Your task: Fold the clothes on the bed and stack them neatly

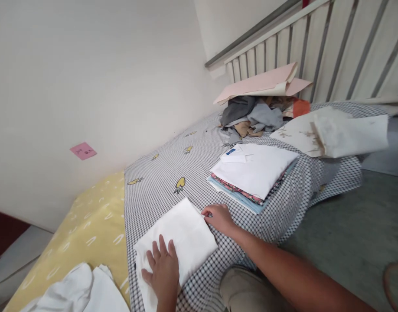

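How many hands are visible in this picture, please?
2: the left hand lies spread on the white cloth beneath it, and the right hand pinches that cloth's edge.

Head camera: we look forward and down from the wearer's head
Left hand (161, 264) and right hand (220, 219): close below us, low in frame
Bed (160, 173): we view it aslant from above
Wall (88, 78): we face it across the bed, upper left
White railing (298, 43): farther from us, upper right
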`<state>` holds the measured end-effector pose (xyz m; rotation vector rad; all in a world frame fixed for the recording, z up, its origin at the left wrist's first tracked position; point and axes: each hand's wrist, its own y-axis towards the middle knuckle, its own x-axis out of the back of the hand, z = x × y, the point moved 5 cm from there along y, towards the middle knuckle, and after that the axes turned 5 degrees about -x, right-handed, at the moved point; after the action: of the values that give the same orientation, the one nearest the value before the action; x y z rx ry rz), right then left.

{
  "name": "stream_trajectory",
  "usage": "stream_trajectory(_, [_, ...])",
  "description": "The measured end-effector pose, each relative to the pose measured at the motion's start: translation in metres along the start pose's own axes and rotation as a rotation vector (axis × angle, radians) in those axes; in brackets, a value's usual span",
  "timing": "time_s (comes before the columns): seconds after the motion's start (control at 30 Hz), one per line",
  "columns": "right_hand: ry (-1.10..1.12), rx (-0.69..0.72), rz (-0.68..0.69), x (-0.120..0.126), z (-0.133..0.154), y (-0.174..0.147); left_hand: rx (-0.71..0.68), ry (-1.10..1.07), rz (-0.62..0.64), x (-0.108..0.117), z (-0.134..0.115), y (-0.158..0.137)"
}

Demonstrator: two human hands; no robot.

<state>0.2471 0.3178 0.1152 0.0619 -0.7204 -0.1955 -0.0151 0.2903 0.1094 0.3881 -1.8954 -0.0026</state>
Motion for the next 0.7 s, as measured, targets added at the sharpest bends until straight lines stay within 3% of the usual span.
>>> stream_trajectory(0.1, [-0.005,-0.063,-0.048,-0.005,0.007,0.003,-0.012,0.0,-0.018,0.0,0.002,0.001])
stream_trajectory(0.23, [-0.002,-0.035,-0.038,-0.014,0.013,0.001,-0.024,0.018,-0.033,-0.001,0.003,0.002])
stream_trajectory(0.57, [-0.047,0.178,0.124,-0.024,0.015,-0.008,-0.011,0.057,-0.01,0.001,0.002,0.001])
stream_trajectory(0.7, [-0.065,0.156,0.24,-0.023,0.017,-0.004,0.003,0.074,0.006,0.002,0.001,0.002])
